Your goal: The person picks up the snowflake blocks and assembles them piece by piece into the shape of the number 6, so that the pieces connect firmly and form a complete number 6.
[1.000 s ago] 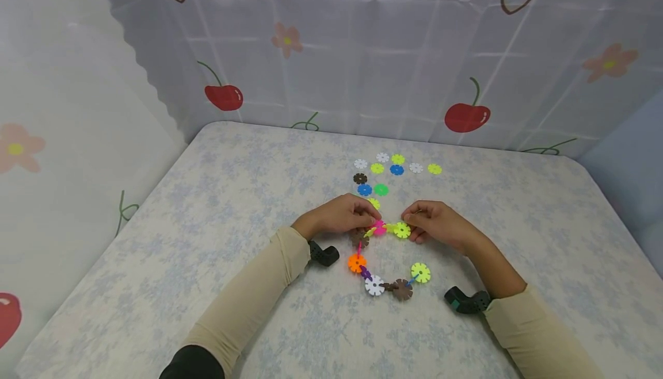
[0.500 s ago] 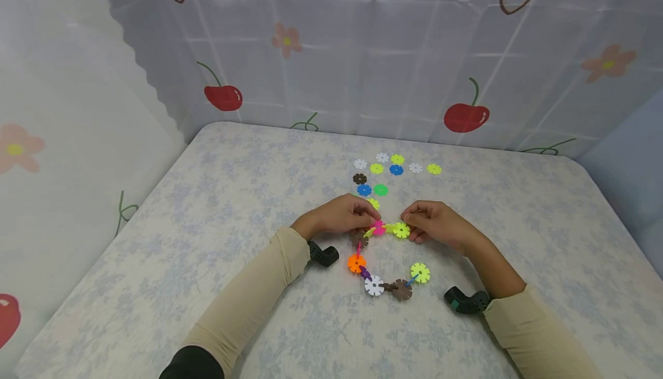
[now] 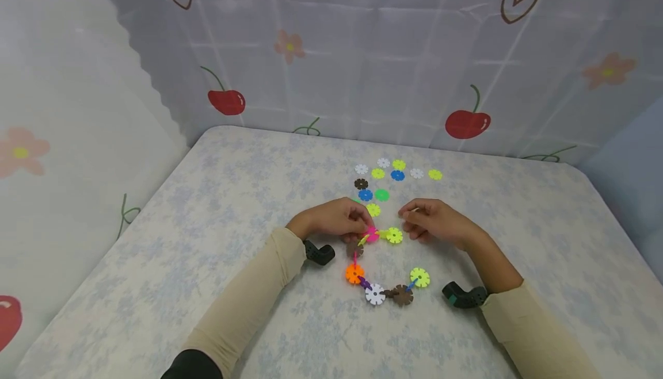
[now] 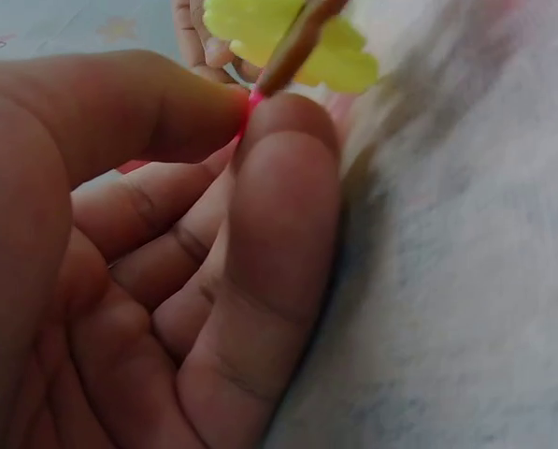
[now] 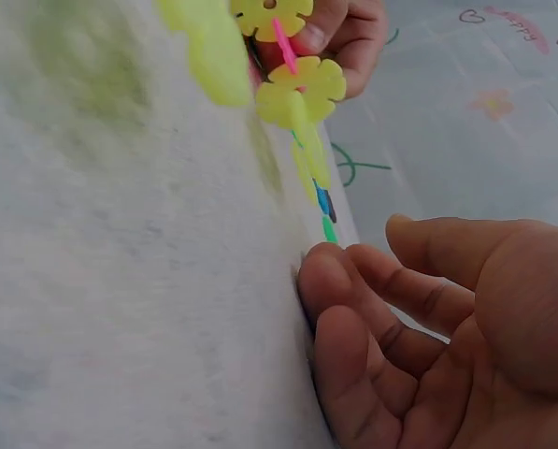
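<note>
A curved chain of interlocked notched plastic discs lies on the table. My left hand (image 3: 334,218) pinches its pink disc (image 3: 371,234) between thumb and index finger; only a thin pink edge (image 4: 250,109) shows in the left wrist view. A yellow-green disc (image 3: 395,236) ends the chain on this side. Just right of it is my right hand (image 3: 437,222), apart from the disc, with loosely bent fingers and nothing between them. Below run a brown disc (image 3: 354,249), an orange disc (image 3: 354,274), a white disc (image 3: 375,294), another brown disc (image 3: 403,295) and a yellow-green end disc (image 3: 419,278).
Loose discs lie beyond the hands, among them a yellow one (image 3: 373,210), a green one (image 3: 381,195), a blue one (image 3: 365,195) and a dark brown one (image 3: 361,184). A printed curtain (image 3: 362,68) hangs behind the patterned tablecloth (image 3: 259,172).
My left hand has shifted slightly left, drawing the pink disc and upper chain with it. A gap has opened between my right fingertips and the yellow-green disc. The head view has tilted up slightly.
</note>
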The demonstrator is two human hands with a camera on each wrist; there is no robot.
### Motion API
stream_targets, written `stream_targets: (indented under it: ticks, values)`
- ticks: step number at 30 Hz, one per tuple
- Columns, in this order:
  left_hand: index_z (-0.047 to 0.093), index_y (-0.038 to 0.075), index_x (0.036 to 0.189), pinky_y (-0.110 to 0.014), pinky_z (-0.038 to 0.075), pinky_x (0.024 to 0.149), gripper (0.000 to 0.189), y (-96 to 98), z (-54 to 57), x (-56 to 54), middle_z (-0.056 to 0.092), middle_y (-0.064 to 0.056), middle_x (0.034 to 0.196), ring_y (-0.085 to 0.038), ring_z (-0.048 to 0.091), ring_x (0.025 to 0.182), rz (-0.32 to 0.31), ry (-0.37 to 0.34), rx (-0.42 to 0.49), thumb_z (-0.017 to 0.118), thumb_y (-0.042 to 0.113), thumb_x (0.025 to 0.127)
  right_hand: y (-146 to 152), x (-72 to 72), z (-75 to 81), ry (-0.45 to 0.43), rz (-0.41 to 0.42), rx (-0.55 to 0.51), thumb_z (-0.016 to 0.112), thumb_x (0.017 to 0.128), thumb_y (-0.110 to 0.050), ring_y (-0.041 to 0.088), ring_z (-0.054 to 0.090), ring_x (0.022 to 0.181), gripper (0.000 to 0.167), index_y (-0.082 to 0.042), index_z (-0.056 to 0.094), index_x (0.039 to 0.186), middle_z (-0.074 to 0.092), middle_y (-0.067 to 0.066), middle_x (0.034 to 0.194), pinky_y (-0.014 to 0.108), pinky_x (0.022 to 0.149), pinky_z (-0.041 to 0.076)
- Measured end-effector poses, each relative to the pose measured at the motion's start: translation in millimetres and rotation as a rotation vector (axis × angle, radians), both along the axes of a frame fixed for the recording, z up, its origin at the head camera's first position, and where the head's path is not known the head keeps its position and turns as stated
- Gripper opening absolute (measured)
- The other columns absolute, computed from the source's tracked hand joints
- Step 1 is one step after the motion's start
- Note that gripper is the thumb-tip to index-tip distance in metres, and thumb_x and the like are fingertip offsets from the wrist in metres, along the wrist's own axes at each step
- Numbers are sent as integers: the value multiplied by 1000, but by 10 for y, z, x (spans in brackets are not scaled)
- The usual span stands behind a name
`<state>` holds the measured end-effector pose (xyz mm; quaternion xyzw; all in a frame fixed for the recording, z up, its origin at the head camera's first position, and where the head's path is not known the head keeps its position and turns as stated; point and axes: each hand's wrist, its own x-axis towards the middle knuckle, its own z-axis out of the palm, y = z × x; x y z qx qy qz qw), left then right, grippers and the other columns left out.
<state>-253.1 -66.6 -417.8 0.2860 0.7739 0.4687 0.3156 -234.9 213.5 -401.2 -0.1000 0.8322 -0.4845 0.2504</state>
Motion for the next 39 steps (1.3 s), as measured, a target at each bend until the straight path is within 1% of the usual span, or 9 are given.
stream_targets:
  ticks: [9, 13, 16, 21, 24, 27, 31, 35, 39]
  values:
    - [71, 5, 104, -31, 53, 66, 13, -78, 26, -26, 66, -11, 81, -20, 59, 68, -45, -60, 1, 59, 6, 100, -187, -404, 59, 175, 66, 215, 60, 104, -20, 25, 57, 79, 36, -8, 61, 137, 64, 12, 92, 35, 69, 48]
    - [71, 5, 104, -31, 54, 66, 13, -79, 20, -34, 67, -11, 82, -20, 59, 68, -57, -64, 5, 59, 6, 99, -310, -496, 62, 242, 107, 353, 61, 103, -23, 26, 57, 85, 39, -12, 60, 140, 63, 15, 106, 38, 72, 47]
    - [71, 5, 104, -30, 54, 67, 13, -89, 23, -37, 67, -11, 82, -19, 60, 68, -62, -62, 0, 59, 6, 99, -386, -516, 58, 284, 114, 403, 64, 101, -21, 27, 56, 89, 37, -11, 62, 136, 62, 16, 113, 40, 75, 47]
    - [71, 5, 105, -29, 53, 66, 13, -112, 37, -32, 67, -10, 82, -18, 59, 69, -76, -79, 0, 59, 5, 99, -396, -473, 40, 310, 110, 397, 72, 95, -15, 25, 54, 81, 26, -6, 63, 118, 60, 12, 96, 39, 72, 46]
    - [70, 5, 107, -30, 53, 67, 12, -128, 52, -32, 68, -11, 84, -19, 59, 70, -91, -102, 2, 62, 7, 99, -308, -408, 21, 303, 94, 343, 72, 94, -13, 24, 53, 83, 17, -6, 61, 105, 59, 10, 93, 38, 71, 46]
    - [71, 7, 108, -31, 54, 69, 13, -149, 68, -45, 70, -11, 87, -20, 61, 72, -110, -79, -21, 64, 13, 100, -192, -322, 15, 263, 69, 263, 69, 97, -13, 24, 51, 78, 11, -6, 60, 98, 58, 8, 88, 35, 67, 44]
    - [73, 11, 108, -31, 54, 69, 15, -173, 80, -63, 69, -9, 87, -21, 62, 72, -111, -25, -54, 63, 20, 102, -76, -195, 32, 194, 84, 178, 66, 98, -11, 23, 49, 75, 10, -5, 61, 103, 58, 7, 84, 34, 65, 42]
    - [72, 11, 112, -30, 52, 65, 16, -165, 76, -72, 67, -7, 85, -19, 60, 70, -88, -19, -52, 63, 20, 102, -31, -61, 48, 175, 139, 144, 65, 97, -6, 24, 52, 83, 12, -3, 65, 109, 62, 8, 91, 37, 73, 45]
    - [70, 9, 119, -29, 50, 63, 21, -128, 64, -86, 68, -5, 93, -19, 60, 70, -74, 1, -29, 64, 17, 101, -18, 53, 40, 189, 141, 158, 65, 95, -3, 24, 52, 82, 6, -2, 64, 101, 61, 7, 89, 38, 73, 45]
